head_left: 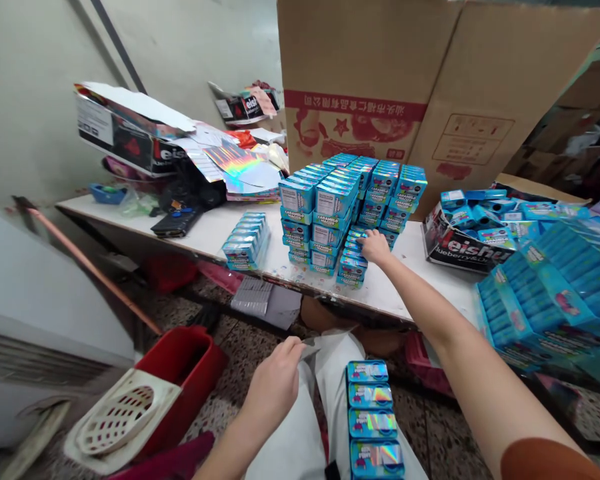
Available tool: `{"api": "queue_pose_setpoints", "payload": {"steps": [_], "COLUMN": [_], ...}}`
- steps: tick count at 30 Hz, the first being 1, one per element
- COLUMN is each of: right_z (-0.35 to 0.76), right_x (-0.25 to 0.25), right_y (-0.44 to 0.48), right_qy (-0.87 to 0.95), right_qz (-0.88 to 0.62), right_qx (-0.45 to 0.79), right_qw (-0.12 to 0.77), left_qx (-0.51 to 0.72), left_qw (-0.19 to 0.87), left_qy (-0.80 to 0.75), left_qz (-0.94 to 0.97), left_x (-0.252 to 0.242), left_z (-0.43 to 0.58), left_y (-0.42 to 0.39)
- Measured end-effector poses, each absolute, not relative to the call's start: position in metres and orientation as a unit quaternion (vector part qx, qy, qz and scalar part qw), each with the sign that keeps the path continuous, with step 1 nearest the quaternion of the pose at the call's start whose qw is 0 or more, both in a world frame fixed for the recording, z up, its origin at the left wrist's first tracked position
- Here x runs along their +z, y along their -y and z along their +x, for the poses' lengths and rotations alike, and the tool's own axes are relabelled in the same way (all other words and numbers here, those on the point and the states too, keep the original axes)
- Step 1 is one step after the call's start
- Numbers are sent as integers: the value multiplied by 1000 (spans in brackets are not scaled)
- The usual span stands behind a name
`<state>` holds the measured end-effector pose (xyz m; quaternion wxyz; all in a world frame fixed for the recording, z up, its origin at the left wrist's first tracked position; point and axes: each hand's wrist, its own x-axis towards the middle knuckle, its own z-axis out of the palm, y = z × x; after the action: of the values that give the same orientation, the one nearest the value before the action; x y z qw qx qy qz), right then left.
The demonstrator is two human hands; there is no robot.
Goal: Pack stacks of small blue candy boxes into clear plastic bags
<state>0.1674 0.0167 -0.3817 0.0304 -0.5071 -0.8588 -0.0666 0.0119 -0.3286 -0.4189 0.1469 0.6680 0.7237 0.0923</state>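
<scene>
My right hand (375, 246) reaches out to the white table (420, 267) and rests its fingers on top of a low stack of small blue boxes (353, 257), fingers curled on the topmost box. A taller block of the same blue boxes (347, 193) stands just behind it. My left hand (275, 383) is down by my lap, pinched shut on the edge of a grey-white sheet or bag (314, 345). A row of several blue boxes (373, 417) with shiny labels lies on my lap.
A smaller pile of blue boxes (247, 241) sits left of the block. An open display carton (460, 243) holds more boxes, with full trays (545, 287) at the right. Big cardboard boxes (430, 80) stand behind. A red bucket (185, 367) and white basket (120, 417) are on the floor.
</scene>
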Motion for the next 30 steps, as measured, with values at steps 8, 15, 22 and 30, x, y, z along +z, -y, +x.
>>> {"api": "queue_pose_setpoints", "payload": {"steps": [8, 15, 22, 30], "right_z": [166, 180, 208, 250], "right_x": [-355, -358, -386, -438], "right_y": [32, 182, 174, 162], "right_qy": [900, 984, 987, 905], "right_qz": [-408, -25, -153, -420], "right_qx": [-25, 50, 8, 15], "right_qw": [153, 168, 46, -71], "left_qx": [80, 45, 70, 107], "left_qw": [112, 93, 54, 25], "left_qy": [-720, -720, -695, -689], "left_qz": [680, 686, 714, 717], "left_x": [-414, -403, -401, -442], "left_z": [18, 38, 61, 60], "left_y": [321, 306, 304, 281]}}
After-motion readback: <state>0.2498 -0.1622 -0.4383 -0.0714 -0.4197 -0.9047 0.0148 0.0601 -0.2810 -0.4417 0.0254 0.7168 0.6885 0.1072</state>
